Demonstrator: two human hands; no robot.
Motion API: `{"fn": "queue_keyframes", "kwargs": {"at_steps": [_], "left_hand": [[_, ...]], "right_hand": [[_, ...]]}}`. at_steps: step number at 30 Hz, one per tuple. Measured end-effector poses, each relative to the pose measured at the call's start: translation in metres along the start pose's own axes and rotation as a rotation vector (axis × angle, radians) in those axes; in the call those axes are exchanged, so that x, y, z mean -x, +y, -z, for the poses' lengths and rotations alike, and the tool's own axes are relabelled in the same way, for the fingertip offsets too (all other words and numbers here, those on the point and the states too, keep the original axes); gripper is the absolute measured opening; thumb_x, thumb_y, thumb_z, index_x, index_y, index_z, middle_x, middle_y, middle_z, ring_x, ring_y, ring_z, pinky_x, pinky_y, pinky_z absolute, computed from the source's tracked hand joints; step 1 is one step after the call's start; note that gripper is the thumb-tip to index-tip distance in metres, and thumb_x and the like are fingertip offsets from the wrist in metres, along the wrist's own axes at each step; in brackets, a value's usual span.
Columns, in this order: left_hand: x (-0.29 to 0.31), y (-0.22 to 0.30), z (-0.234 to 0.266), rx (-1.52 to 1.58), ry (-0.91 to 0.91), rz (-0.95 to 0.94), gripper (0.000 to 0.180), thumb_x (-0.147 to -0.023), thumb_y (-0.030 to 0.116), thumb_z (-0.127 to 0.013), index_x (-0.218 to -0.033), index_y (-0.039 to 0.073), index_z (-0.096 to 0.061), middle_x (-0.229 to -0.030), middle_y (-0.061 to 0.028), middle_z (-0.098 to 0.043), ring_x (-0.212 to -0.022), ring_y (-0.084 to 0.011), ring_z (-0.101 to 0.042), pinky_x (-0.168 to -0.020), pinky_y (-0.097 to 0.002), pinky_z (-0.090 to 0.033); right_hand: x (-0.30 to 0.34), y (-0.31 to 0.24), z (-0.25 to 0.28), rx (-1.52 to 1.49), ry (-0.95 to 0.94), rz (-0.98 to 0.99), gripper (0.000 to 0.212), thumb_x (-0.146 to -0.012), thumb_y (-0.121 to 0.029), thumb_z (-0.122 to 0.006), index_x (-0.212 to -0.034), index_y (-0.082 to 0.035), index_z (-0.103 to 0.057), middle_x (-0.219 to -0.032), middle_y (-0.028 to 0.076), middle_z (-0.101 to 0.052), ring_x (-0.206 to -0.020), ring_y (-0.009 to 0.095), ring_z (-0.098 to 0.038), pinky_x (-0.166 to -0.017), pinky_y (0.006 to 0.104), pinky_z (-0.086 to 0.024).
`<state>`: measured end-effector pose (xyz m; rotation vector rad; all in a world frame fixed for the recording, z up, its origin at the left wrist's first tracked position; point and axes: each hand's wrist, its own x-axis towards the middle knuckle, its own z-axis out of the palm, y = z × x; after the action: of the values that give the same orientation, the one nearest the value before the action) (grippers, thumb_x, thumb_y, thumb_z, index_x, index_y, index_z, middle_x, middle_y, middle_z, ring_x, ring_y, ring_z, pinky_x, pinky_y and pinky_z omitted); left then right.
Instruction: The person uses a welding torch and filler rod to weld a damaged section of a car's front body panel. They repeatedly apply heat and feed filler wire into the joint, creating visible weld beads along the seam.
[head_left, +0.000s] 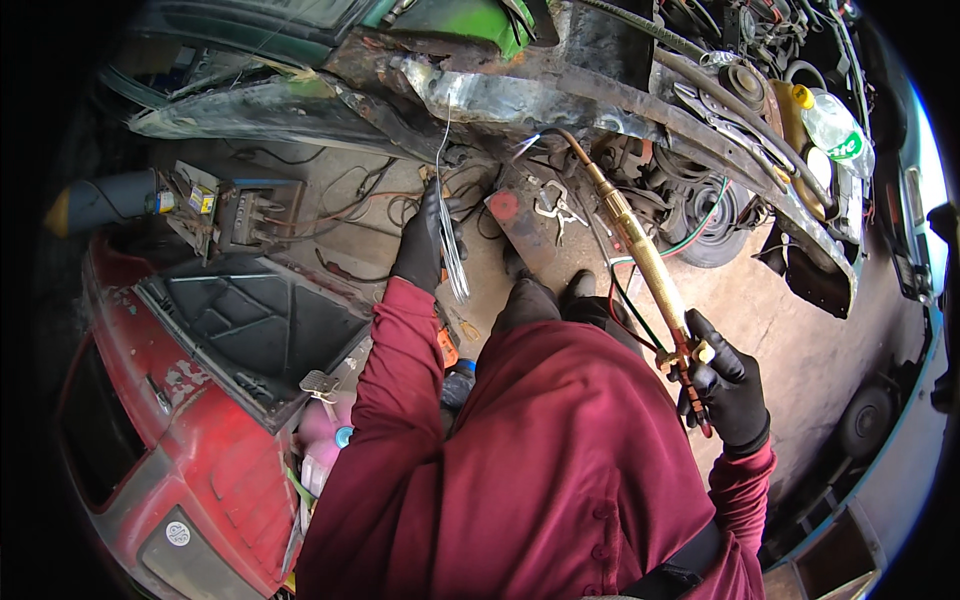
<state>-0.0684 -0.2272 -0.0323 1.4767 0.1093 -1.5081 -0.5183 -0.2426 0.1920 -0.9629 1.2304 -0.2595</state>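
Note:
My right hand (732, 388), in a black glove, is closed round the handle end of a brass gas torch (642, 245). The torch slants up and left, its bent copper tip carrying a small pale flame (524, 148) beside the car's bare metal panel (490, 98). Closed on a bundle of thin silver wire rods (456, 265) is my black-gloved left hand (420, 240). One strand reaches up from the bundle toward that panel's scorched lower part; whether it touches I cannot tell. Red and green hoses (632, 300) hang near the torch valves.
Locking pliers (557, 208) lie on a metal plate near my feet. A wheel (708, 225) rests under the car front, and a plastic bottle (838, 130) sits above. To the left are a welding machine (250, 212), a blue cylinder (105, 207) and a red car body (200, 400). Cables cross the floor.

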Motion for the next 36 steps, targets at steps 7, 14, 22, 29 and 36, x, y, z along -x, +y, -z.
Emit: {"fn": "queue_keyframes", "kwargs": {"at_steps": [7, 14, 22, 29, 36], "left_hand": [[0.016, -0.004, -0.009, -0.2, -0.111, -0.611, 0.056, -0.119, 0.041, -0.047, -0.171, 0.024, -0.034, -0.139, -0.0179, -0.069, -0.072, -0.0173, -0.07, -0.066, -0.0323, -0.062], [0.035, 0.024, -0.004, -0.336, -0.253, -0.477, 0.049, -0.118, 0.042, -0.049, -0.159, 0.015, -0.049, -0.144, -0.02, -0.068, -0.072, -0.0178, -0.074, -0.067, -0.0331, -0.064], [0.053, 0.027, 0.004, -0.146, -0.173, -0.283, 0.055, -0.113, 0.05, -0.054, -0.144, 0.006, -0.061, -0.133, -0.0185, -0.071, -0.092, -0.0224, -0.075, -0.064, -0.036, -0.063], [0.081, 0.011, -0.024, -0.287, -0.017, -0.659, 0.036, -0.114, 0.033, -0.065, -0.135, 0.004, -0.071, -0.122, -0.0092, -0.074, -0.08, -0.0116, -0.07, -0.065, -0.0286, -0.06], [0.102, -0.015, -0.059, -0.302, 0.27, -0.644, 0.021, -0.11, 0.021, -0.073, -0.121, 0.003, -0.074, -0.089, 0.0024, -0.066, -0.068, -0.0033, -0.057, -0.059, -0.0248, -0.048]], "right_hand": [[-0.002, -0.002, -0.003, -0.003, 0.003, 0.001, 0.082, -0.1, -0.038, -0.083, -0.167, -0.006, -0.048, -0.105, 0.01, -0.079, -0.065, 0.013, -0.069, -0.061, 0.0265, -0.056], [-0.005, 0.003, -0.008, 0.051, -0.024, 0.058, 0.083, -0.104, -0.045, -0.077, -0.168, -0.004, -0.045, -0.102, 0.013, -0.078, -0.058, 0.015, -0.07, -0.051, 0.0275, -0.055], [-0.001, -0.004, -0.013, 0.026, -0.005, 0.036, 0.083, -0.101, -0.046, -0.081, -0.166, -0.005, -0.049, -0.096, 0.009, -0.078, -0.061, 0.013, -0.067, -0.057, 0.0266, -0.054], [-0.01, 0.002, 0.005, 0.035, -0.058, 0.144, 0.082, -0.102, -0.042, -0.081, -0.166, -0.003, -0.049, -0.086, 0.007, -0.077, -0.063, 0.011, -0.066, -0.061, 0.0272, -0.054], [-0.044, 0.014, 0.037, -0.033, -0.226, 0.131, 0.077, -0.102, -0.029, -0.081, -0.167, -0.005, -0.048, -0.101, 0.011, -0.081, -0.064, 0.01, -0.067, -0.06, 0.0259, -0.056]]}}
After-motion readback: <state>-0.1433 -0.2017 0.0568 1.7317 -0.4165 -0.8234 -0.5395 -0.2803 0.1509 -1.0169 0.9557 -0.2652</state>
